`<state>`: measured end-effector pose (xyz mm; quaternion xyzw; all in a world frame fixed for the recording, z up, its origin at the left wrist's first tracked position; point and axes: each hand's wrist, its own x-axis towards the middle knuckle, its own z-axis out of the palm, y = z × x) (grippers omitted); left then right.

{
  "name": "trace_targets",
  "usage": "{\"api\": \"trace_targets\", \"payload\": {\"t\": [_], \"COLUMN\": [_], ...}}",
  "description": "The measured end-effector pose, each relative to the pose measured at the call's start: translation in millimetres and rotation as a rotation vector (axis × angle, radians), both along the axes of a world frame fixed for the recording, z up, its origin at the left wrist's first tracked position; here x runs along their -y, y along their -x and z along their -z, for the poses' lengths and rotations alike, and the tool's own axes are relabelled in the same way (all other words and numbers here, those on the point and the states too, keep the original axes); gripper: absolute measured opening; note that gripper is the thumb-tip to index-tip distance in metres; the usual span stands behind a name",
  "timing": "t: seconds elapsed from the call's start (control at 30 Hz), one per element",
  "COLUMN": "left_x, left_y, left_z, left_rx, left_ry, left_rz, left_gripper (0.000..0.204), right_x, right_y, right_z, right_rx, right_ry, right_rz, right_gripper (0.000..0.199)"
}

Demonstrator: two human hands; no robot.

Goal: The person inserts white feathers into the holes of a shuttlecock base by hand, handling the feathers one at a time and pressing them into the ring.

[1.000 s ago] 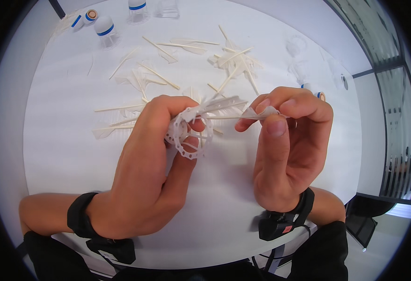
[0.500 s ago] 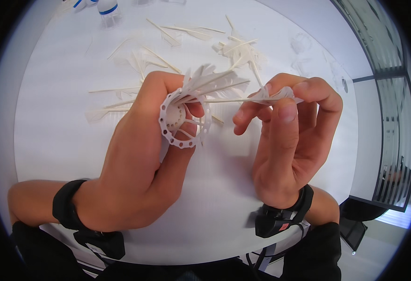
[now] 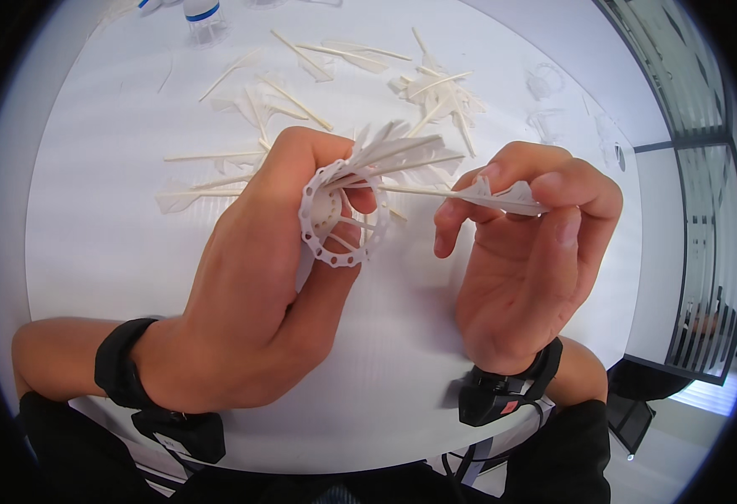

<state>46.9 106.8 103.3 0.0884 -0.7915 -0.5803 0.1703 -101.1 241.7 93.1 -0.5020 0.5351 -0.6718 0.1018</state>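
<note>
While the left hand (image 3: 251,294) is closed around a white perforated plastic ring (image 3: 335,220) with several feathers (image 3: 402,151) already fanned out of it, the right hand (image 3: 528,252) pinches one loose feather (image 3: 503,197) by its vane, the quill reaching across to the ring, seemingly touching it. Both are held above the white counter (image 3: 100,218), where spare feathers (image 3: 436,88) lie scattered beyond the hands.
</note>
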Motion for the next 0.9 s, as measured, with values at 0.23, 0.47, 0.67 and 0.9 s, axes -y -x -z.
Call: {"api": "trace_targets", "payload": {"t": [0.23, 0.47, 0.67, 0.9], "left_x": [3.0, 1.9, 2.9, 1.5], "left_y": [3.6, 4.3, 5.4, 3.1], "left_z": [-3.9, -6.3, -5.6, -7.8], "left_rx": [0.048, 0.08, 0.059, 0.07], "left_ry": [-0.007, -0.05, -0.032, -0.082], "left_rz": [-0.007, 0.001, 0.013, 0.009], "left_gripper": [0.026, 0.024, 0.024, 0.027], "right_x": [0.5, -0.2, -1.2, -2.6], "right_y": [-3.3, -6.2, -6.3, -12.1], "right_z": [-7.7, -13.4, -13.5, -22.9], "right_rx": [0.147, 0.453, 0.375, 0.418], "right_ry": [-0.153, -0.24, -0.268, -0.332], "right_rz": [-0.025, -0.09, -0.11, -0.024], "right_gripper": [0.035, 0.046, 0.051, 0.046]}}
